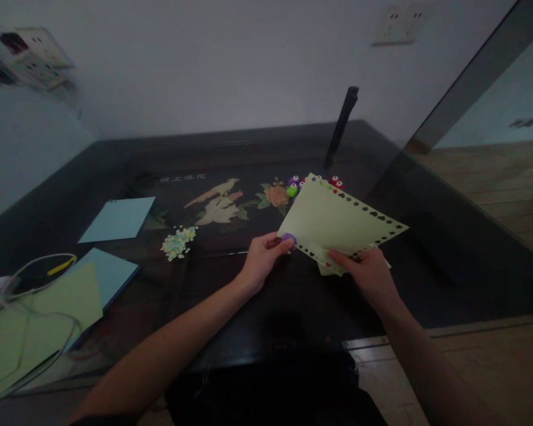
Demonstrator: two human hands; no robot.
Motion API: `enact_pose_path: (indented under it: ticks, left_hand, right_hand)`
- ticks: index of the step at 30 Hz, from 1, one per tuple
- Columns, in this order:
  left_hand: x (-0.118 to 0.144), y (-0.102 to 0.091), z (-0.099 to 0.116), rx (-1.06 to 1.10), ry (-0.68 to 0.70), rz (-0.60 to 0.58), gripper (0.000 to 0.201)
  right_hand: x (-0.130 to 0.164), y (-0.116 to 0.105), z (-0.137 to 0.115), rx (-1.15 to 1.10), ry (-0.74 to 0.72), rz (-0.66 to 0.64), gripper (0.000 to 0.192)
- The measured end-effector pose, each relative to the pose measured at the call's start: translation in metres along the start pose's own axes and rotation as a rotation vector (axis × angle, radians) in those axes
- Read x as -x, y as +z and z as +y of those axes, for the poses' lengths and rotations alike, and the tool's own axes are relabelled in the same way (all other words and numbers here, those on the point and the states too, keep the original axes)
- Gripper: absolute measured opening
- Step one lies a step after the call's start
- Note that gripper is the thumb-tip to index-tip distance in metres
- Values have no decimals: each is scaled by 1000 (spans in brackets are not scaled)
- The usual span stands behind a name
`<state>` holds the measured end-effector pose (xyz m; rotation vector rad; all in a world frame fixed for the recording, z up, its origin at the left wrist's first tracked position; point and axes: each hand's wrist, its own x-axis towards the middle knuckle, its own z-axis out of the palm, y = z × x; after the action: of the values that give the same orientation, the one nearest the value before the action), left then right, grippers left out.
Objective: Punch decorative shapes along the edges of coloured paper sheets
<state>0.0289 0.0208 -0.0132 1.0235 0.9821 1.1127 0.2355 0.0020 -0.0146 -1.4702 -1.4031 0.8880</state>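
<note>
My left hand (266,257) is closed round a small purple paper punch (288,239) at the left corner of a pale green sheet of paper (337,218). Small shapes, such as stars and hearts, are cut along several edges of this sheet. My right hand (368,269) pinches the sheet's near edge between thumb and fingers, holding it tilted above the table. Beneath it, more pale green paper (331,270) partly shows. Several colourful punches, one of them green (292,190), stand just behind the sheet, which partly hides them.
Pale paper cutouts (178,243) lie heaped on the dark glossy table (231,290). To the left are a blue sheet (118,220), another blue stack (115,275) and green sheets (39,325) with a white cable (77,325) across them. A dark upright bar (341,127) stands at the back.
</note>
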Motion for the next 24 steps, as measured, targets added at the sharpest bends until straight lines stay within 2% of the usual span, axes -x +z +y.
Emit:
enact_pose_path:
  ticks: [24]
  left_hand:
    - [0, -2, -3, 14, -73, 1, 26]
  right_hand:
    - [4, 2, -6, 18, -6, 5, 26]
